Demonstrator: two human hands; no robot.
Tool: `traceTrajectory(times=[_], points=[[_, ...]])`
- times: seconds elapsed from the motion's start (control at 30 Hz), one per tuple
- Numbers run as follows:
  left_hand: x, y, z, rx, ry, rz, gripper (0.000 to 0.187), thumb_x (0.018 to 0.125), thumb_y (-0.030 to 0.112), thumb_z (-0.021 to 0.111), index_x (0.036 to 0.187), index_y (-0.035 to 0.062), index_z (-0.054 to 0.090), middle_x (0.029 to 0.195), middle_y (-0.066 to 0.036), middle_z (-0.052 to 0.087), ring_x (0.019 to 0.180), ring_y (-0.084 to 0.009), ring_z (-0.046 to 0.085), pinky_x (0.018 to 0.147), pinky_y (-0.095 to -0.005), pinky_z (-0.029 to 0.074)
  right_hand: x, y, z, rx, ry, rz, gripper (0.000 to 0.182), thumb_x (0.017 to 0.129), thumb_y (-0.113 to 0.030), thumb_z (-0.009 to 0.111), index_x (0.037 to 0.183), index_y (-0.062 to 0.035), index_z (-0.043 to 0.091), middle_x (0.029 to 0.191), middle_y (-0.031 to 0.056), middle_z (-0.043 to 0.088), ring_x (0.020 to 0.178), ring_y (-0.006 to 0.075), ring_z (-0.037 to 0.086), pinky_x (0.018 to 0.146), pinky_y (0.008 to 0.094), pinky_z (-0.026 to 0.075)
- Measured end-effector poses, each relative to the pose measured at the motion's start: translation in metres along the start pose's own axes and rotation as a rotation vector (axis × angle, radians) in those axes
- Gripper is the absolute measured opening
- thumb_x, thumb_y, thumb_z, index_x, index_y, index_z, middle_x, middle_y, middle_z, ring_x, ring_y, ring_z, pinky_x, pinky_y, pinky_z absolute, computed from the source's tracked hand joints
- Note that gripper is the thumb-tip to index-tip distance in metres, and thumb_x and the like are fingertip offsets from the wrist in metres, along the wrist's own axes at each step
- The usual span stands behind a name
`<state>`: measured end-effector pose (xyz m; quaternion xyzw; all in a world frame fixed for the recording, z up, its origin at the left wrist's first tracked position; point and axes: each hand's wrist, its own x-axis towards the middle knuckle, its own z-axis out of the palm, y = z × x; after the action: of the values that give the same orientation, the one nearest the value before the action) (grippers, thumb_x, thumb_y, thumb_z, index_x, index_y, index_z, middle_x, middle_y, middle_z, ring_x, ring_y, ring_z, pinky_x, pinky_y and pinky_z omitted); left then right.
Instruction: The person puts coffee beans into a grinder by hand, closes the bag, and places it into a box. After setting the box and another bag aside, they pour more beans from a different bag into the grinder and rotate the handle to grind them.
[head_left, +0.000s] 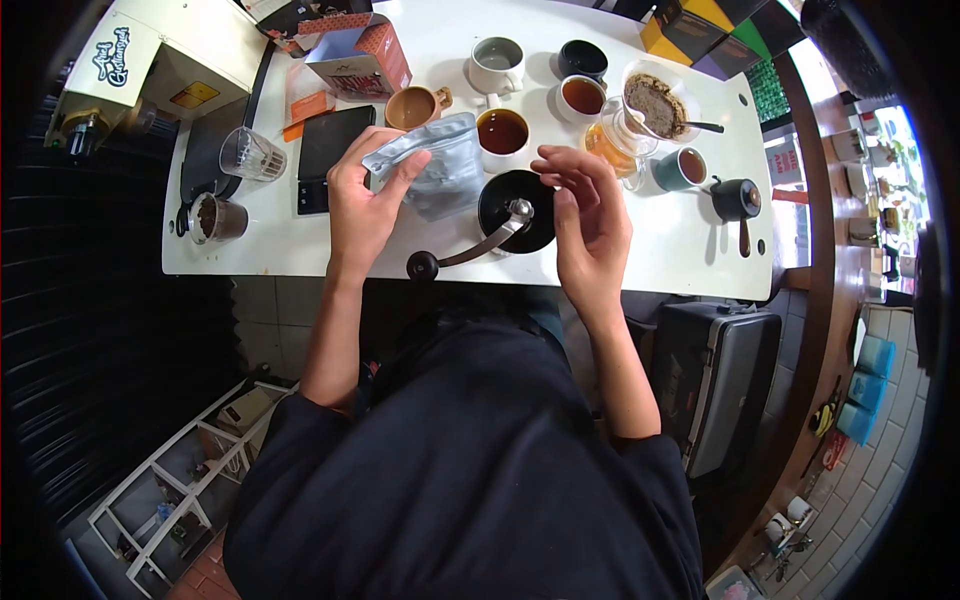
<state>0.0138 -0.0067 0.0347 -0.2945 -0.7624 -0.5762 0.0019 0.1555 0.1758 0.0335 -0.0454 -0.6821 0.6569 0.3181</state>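
Indoors, pouch (pixel 445 178) above white table (pixel 670 245).

Dark, loose-fitting shirt (pixel 460 460), softly creased across the front — short sleeves (pixel 290 450).

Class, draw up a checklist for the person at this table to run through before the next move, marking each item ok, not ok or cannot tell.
1. Pouch held: ok; the left hand pinches it near its top edge.
2. Right hand free: ok; it holds nothing, its fingers loosely curled beside the grinder.
3. Grinder top unobstructed: not ok; the crank lies across it.
4. Grinder loaded: cannot tell; its inside is too dark.
5. Dripper cleared: not ok; brown grounds sit in it.
6. Pouch contents known: cannot tell; its silver sides hide them.
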Motion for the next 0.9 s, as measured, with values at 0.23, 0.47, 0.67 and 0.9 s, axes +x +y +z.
traceTrajectory(times=[0.23,0.47,0.67,0.9], points=[[0.000,0.042,-0.016,0.027,-0.010,0.255,0.018,0.084,0.008,0.079,0.094,0.0005,0.066,0.094,-0.006,0.065,0.085,-0.0146,0.062,0.076,-0.0266,0.049,0.046,-0.042,0.016,-0.379,-0.261,-0.237,0.035,0.080,-0.003,0.076,0.114,-0.0035,0.065,0.113,0.0117,0.061,0.099,0.0269,0.063,0.086,0.0351,0.051],[-0.002,0.054,-0.022,0.020,-0.047,0.386,0.021,0.077,-0.002,0.079,0.095,0.0046,0.070,0.095,-0.007,0.067,0.089,-0.0168,0.065,0.077,-0.0294,0.053,0.048,-0.052,0.023,-0.326,-0.360,-0.292,0.021,0.079,0.002,0.074,0.097,-0.0017,0.065,0.094,0.0095,0.063,0.089,0.0272,0.064,0.078,0.0360,0.051],[-0.005,0.043,-0.021,-0.110,-0.082,0.261,0.022,0.074,0.005,0.084,0.091,0.0030,0.070,0.093,-0.006,0.069,0.086,-0.0169,0.068,0.076,-0.0295,0.052,0.045,-0.048,0.030,-0.342,-0.398,-0.210,0.019,0.080,0.001,0.072,0.096,-0.0002,0.063,0.092,0.0110,0.062,0.084,0.0288,0.063,0.073,0.0366,0.051],[-0.006,0.040,-0.019,-0.191,-0.055,0.231,0.022,0.080,0.010,0.083,0.094,0.0001,0.070,0.092,-0.007,0.069,0.083,-0.0131,0.066,0.074,-0.0273,0.050,0.045,-0.052,0.036,-0.377,-0.385,-0.246,0.018,0.081,0.001,0.071,0.097,0.0008,0.061,0.092,0.0118,0.061,0.082,0.0301,0.063,0.072,0.0370,0.050]])
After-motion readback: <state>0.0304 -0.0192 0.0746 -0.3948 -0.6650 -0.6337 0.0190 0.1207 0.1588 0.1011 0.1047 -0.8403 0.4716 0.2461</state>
